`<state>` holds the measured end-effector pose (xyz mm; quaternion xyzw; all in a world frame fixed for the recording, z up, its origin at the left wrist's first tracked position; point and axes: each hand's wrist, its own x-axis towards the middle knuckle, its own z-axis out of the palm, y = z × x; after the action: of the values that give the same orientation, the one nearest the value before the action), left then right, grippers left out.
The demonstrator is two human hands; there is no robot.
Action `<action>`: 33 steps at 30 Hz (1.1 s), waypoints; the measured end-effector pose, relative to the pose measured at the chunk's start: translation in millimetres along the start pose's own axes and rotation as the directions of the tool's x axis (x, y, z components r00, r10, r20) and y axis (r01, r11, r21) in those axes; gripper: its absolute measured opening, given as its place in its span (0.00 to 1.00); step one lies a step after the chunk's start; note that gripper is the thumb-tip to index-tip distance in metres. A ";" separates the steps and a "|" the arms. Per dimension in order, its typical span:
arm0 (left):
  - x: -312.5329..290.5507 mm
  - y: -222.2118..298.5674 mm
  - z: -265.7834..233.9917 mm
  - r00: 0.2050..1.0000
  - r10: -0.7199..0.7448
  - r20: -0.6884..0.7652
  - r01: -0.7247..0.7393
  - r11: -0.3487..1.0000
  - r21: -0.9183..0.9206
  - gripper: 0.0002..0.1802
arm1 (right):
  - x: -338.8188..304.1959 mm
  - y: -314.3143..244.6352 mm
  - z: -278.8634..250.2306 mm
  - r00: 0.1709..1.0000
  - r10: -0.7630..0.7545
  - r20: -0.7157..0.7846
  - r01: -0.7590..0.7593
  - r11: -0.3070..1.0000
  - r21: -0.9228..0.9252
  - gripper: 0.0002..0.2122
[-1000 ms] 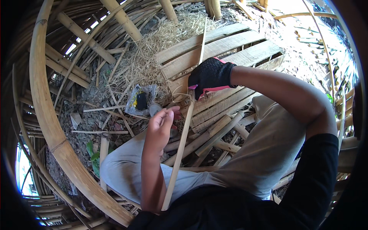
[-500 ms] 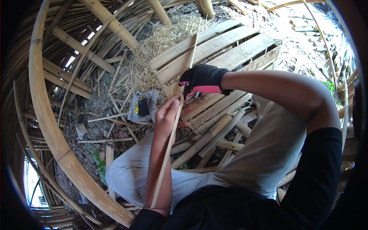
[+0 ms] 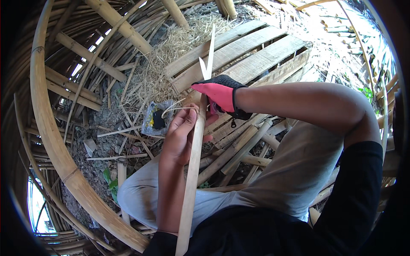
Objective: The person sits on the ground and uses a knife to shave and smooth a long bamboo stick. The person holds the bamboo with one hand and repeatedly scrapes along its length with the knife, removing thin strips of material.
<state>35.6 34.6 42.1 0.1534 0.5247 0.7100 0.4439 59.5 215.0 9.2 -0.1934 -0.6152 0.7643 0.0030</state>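
A long, flat bamboo strip (image 3: 193, 170) runs from my lap up past both hands, its far end narrowing over the slatted wooden pallet. My bare left hand (image 3: 183, 128) is closed around the strip near its middle. A thin pale curl of fibre (image 3: 171, 109) sticks out leftward by its thumb. Just beyond, my right hand (image 3: 220, 94), in a black and pink glove, is also closed over the strip. A short pale, pointed piece (image 3: 203, 67) juts out past the glove beside the strip; whether it is a blade or split bamboo, I cannot tell. The glove hides what its fingers grip.
The wooden pallet (image 3: 265, 49) lies ahead, with straw (image 3: 188, 36) at its left. A clear plastic bag (image 3: 156, 119) with black and yellow contents rests left of my hands. Bamboo poles (image 3: 239, 149) lie near my legs. A thick curved bamboo pole (image 3: 81, 183) arcs along the left.
The strip has turned its broad face upward and its near end reaches lower. The glove has rolled over, showing its pink side. The pointed piece and the fibre curl now stand out clearly.
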 end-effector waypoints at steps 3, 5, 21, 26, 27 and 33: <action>3.2 -0.9 -28.0 0.997 0.010 0.079 -0.018 0.995 0.098 0.17 | -19.8 -16.8 12.6 0.999 0.022 -0.048 -0.029 0.988 -0.155 0.20; 7.4 10.0 -34.8 0.990 0.002 0.140 -0.032 0.977 0.209 0.19 | -14.2 -8.9 10.2 0.998 0.016 -0.062 -0.025 0.989 -0.144 0.19; -1.1 12.9 -22.1 0.992 0.127 0.006 -0.117 0.898 0.424 0.10 | -37.6 -28.4 16.5 0.998 0.041 -0.056 -0.055 0.960 -0.275 0.18; -6.4 16.5 -17.9 0.990 0.139 0.001 -0.126 0.895 0.428 0.09 | -38.2 -28.7 17.3 0.999 0.042 -0.028 -0.048 0.966 -0.254 0.17; -6.7 17.6 -16.9 0.990 0.142 0.023 -0.138 0.899 0.415 0.08 | -35.9 -28.5 17.1 0.998 0.051 -0.034 -0.058 0.965 -0.255 0.17; -10.3 21.3 -3.2 0.973 0.228 0.044 -0.210 0.782 0.586 0.16 | -21.8 -19.5 10.4 0.993 0.069 -0.091 -0.090 0.964 -0.252 0.17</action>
<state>29.1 23.3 62.1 0.3324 0.7032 0.5617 0.2819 72.1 204.7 35.7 -0.2478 -0.6995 0.6697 -0.0276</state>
